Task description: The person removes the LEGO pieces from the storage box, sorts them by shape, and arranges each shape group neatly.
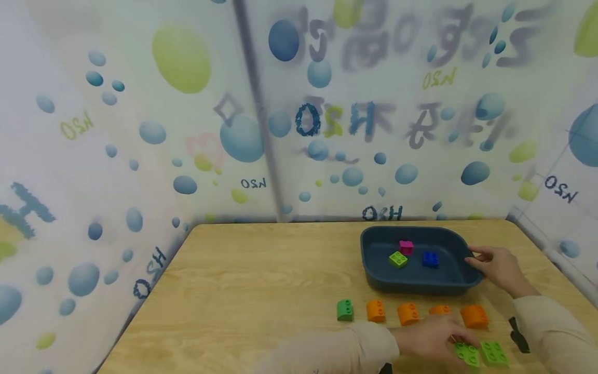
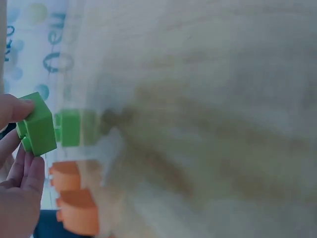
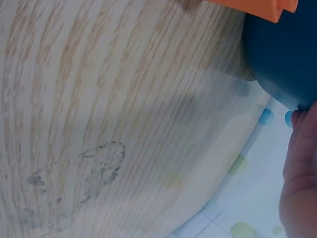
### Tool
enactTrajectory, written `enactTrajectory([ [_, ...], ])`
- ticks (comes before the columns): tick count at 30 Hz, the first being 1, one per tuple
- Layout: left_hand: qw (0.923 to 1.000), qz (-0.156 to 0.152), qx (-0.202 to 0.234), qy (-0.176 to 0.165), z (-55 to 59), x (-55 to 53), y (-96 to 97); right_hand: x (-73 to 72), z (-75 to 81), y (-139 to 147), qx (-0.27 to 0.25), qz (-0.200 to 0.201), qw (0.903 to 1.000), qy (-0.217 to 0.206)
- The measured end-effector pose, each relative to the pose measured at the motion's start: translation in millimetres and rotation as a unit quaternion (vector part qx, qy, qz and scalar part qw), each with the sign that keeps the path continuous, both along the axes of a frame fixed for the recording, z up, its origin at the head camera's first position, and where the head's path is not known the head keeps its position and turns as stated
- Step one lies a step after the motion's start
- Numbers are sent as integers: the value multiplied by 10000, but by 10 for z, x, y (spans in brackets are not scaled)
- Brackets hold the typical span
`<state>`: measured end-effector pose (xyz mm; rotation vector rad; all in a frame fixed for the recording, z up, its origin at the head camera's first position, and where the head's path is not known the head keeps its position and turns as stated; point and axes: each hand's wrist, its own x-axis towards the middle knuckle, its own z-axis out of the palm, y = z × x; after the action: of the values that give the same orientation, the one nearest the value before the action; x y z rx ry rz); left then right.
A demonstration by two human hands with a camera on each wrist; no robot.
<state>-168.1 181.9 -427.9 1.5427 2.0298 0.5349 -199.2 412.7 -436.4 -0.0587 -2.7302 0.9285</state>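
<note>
At the near right of the worktop (image 1: 261, 275), the left hand (image 1: 431, 333) pinches a light-green brick (image 1: 467, 354) between thumb and fingers, just beside a second light-green brick (image 1: 494, 353). The right hand (image 1: 500, 269) grips the right end of the dark blue tray (image 1: 420, 287), which stands farther back. Inside the tray lie a pink brick (image 1: 406, 247), a lime brick (image 1: 398, 259) and a blue brick (image 1: 430, 259). Between tray and left hand runs a row: one darker green brick (image 1: 344, 310), then four orange bricks (image 1: 376, 310).
</note>
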Motion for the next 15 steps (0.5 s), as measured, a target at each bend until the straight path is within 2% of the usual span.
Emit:
enactTrajectory([
  [2, 10000, -12, 13, -43, -85, 48, 24, 9, -2, 7, -43, 5, 10000, -58],
  [7, 9991, -48, 218, 347, -213, 114, 64, -5, 4, 25, -14, 20, 10000, 9],
  [11, 9982, 287, 20, 521, -253, 150, 80, 12, 1, 13, -32, -2, 9999, 143],
  [15, 9976, 541, 7, 431, -300, 154, 68, 21, 2, -8, -115, 8, 9998, 131],
])
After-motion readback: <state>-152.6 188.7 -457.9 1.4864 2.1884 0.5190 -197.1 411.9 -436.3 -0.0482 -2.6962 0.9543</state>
